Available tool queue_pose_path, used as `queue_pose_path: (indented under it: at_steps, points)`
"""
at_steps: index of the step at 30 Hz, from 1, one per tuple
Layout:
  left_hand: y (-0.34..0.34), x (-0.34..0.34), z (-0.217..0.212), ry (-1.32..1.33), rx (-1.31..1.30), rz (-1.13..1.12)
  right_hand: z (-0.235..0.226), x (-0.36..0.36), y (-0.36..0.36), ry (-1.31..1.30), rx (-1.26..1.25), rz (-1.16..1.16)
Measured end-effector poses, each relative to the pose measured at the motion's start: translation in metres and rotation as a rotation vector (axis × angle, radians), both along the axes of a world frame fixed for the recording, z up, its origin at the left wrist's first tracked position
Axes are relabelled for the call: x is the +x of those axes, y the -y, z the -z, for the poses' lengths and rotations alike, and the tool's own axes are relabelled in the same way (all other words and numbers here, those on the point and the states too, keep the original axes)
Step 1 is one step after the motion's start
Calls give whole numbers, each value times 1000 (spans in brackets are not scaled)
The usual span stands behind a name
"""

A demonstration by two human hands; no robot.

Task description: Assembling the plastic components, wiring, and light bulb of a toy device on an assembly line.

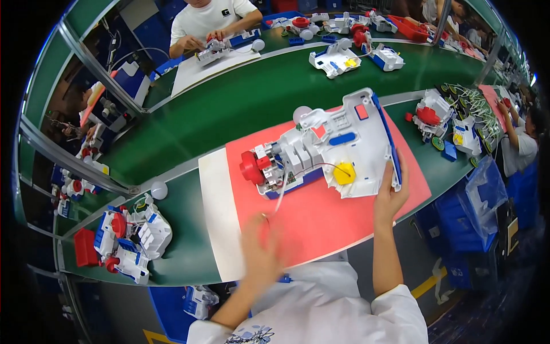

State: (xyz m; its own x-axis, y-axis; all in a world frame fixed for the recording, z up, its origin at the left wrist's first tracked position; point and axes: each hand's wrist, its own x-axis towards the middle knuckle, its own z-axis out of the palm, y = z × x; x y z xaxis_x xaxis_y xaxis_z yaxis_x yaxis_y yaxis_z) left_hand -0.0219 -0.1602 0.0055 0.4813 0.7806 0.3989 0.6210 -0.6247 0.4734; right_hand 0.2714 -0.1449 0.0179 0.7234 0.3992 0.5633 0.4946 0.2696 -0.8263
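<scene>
1. Right hand (392, 192) grips the white shell (369, 152) above the red mat (321, 232); tilting could strain the thin wire (326, 164);
2. Left hand (262, 249) blurs, grip unclear; tugging could loosen the pale cable (280, 200).

A long green worktop (189, 243) ran across the room, with a wide green strip (229, 123) behind it. Grey metal bars (97, 66) stood at the left. Below, the grey floor (117, 309) had a yellow line (428, 284) near big blue bins (450, 221).

Co-worker's wht T-shirt (192, 26): sm. blk chest patch (226, 11) w/ one pale letter; other mkgs. too sm. to read.
</scene>
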Motion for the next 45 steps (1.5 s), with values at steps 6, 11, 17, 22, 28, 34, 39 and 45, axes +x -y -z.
queue_pose_path:
  at_steps: [6, 11, 17, 22, 28, 34, 39, 45]
  points:
    - [35, -35, 31, -277, 59, 181, -4, -14, 3, -100, 7, -2]
    - [53, -48, -19, -404, -189, -93, 6, -5, 3, -38, 22, 45]
    - [20, -92, -73, 43, -489, -391, 11, -14, -1, 129, 133, 156]
    - [-131, -64, -195, -182, -107, -41, 11, -11, -3, 777, 378, -213]
    - [-244, 70, -286, -686, 249, 380, -59, -72, -46, 1121, 624, -443]
    - [-206, 175, -268, -1005, 301, 428, -78, -147, -111, 1238, 562, -546]
    - [-191, 189, -232, -1025, 334, 526, -45, -209, -118, 1281, 504, -625]
    - [-178, 166, -218, -1111, 71, 499, 23, -234, -57, 1194, 256, -848]
